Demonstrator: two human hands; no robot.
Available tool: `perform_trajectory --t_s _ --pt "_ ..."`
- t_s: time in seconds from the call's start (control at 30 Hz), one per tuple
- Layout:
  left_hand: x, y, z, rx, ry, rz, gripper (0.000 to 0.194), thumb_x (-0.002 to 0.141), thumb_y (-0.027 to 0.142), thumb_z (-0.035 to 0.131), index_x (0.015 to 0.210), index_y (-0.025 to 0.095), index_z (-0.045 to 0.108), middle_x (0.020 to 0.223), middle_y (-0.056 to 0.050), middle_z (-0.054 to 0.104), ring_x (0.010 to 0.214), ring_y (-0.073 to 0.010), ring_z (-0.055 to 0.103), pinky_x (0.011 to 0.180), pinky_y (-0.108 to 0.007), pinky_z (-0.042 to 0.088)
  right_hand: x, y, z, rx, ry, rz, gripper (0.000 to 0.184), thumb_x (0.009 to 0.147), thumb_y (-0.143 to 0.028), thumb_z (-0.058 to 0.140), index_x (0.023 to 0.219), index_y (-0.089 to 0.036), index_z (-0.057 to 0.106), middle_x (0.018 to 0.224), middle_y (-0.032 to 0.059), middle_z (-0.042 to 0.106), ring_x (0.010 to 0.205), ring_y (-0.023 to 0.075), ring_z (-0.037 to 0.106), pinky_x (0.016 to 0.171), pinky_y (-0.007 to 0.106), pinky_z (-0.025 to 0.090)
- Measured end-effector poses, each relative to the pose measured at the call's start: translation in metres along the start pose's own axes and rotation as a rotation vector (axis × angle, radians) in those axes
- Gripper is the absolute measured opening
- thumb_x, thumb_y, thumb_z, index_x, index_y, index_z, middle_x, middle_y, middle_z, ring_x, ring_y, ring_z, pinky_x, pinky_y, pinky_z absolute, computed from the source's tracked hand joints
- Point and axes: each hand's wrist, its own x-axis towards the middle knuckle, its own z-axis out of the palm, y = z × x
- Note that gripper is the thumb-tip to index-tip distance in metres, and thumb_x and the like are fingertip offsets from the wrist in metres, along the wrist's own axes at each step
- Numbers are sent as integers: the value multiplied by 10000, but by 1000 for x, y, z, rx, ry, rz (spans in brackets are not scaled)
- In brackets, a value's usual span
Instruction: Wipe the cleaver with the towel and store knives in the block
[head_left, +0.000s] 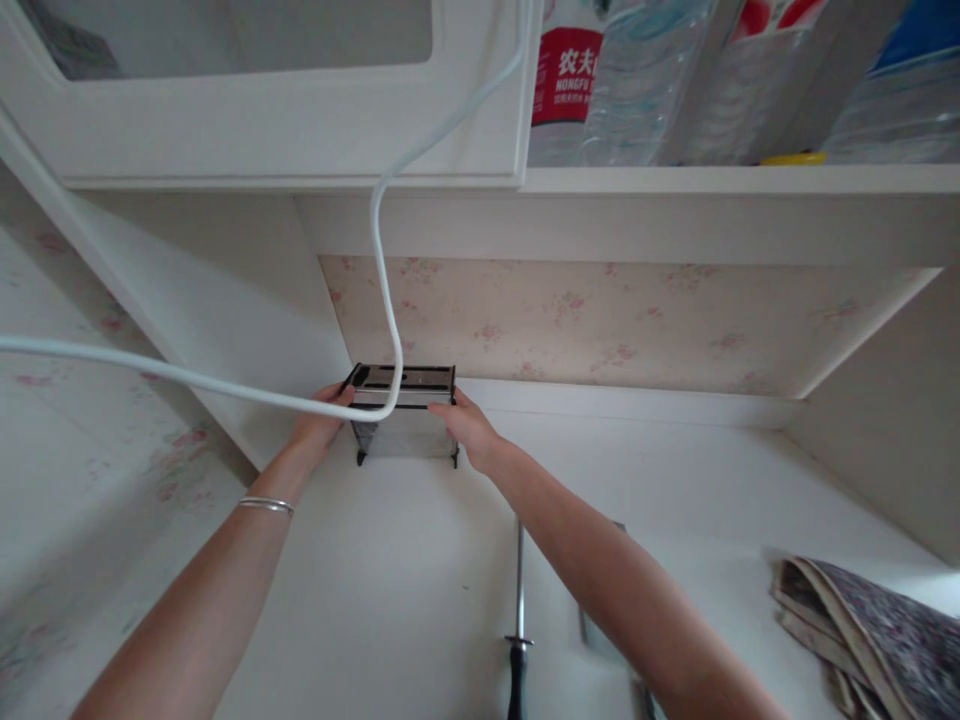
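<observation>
Left hand [324,415] and right hand [472,430] clasp the upright holder [429,379] between them, lengthwise along the back edge of the counter [360,600]

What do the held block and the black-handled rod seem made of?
Block: top perhaps brushed metal, from its greyish sheen; the pale front could be reflective metal or clear plastic. Rod: likely polished steel, its shaft shining; the smooth black handle, perhaps plastic.

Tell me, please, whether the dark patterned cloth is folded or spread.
Folded: the dark patterned cloth shows pale edges layered at its left end.
</observation>
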Motion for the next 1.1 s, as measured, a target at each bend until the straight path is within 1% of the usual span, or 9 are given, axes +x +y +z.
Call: perform_trajectory --t_s 0.13,0.23,0.37,0.47,0.57,0.63,0.73,0.83,1.1 --pt "-19 13 13 1 -74 55 514 634 490 724 1044 182 691 1106 -103 692 1067 -293 586 840 -380 476 -21 -15 -28 52 37 34 426 668 -271 629 1092 -297 604 1144 4 644 1098 210 535 937 405 403" --pt "-37 26 37 -22 -178 104 488 659 420 717 1099 214 680 1167 -76 676 1139 -294 562 943 -418 442 -37 -23 -63 5 78 -24 518 601 -181 621 1102 -314 606 1144 -3 638 1059 211 548 879 386 437" --pt "-64 44 85 -123 -335 161 631 636 223 683 1257 255 578 1298 -32 601 1204 -270 536 1028 -423 396 -58 -28 -114 -80 165 -168 663 549 -105 551 1177 -315 581 1160 9 628 1037 216 554 780 323 474" --pt "-82 50 125 -254 -488 159 748 602 103 610 1328 252 506 1387 -33 520 1253 -257 496 1069 -407 357 -72 -30 -153 -159 264 -260 708 546 -101 515 1223 -305 559 1199 10 612 1088 221 528 777 302 472" --pt "-95 48 162 -347 -609 150 821 557 46 554 1352 238 478 1428 -47 471 1300 -263 440 1085 -415 334 -85 -31 -186 -203 339 -274 713 550 -100 503 1235 -293 558 1211 18 610 1101 227 522 774 296 470" --pt "-101 43 183 -377 -651 132 841 535 32 530 1347 248 483 1440 -36 455 1321 -260 412 1095 -420 319 -93 -30 -204 -205 366 -261 714 547 -101 506 1235 -286 562 1219 25 608 1099 234 524 755 290 473" --pt "-107 34 207 -422 -688 100 857 515 21 515 1336 265 492 1443 -16 450 1328 -246 403 1110 -410 302 -101 -26 -223 -188 382 -233 712 534 -106 516 1223 -274 570 1206 34 611 1075 236 539 728 284 477" --pt "-112 26 222 -450 -715 78 868 501 19 508 1332 268 490 1447 -12 445 1331 -237 400 1114 -403 295 -105 -19 -236 -180 393 -206 706 526 -105 518 1210 -266 579 1158 37 630 1043 233 555 717 285 479" --pt "-113 17 235 -439 -730 51 883 505 8 507 1350 262 474 1423 -14 475 1340 -234 390 1122 -404 264 -101 -5 -250 -138 391 -169 688 522 -104 520 1183 -283 593 1119 23 650 1034 233 570 717 298 484"
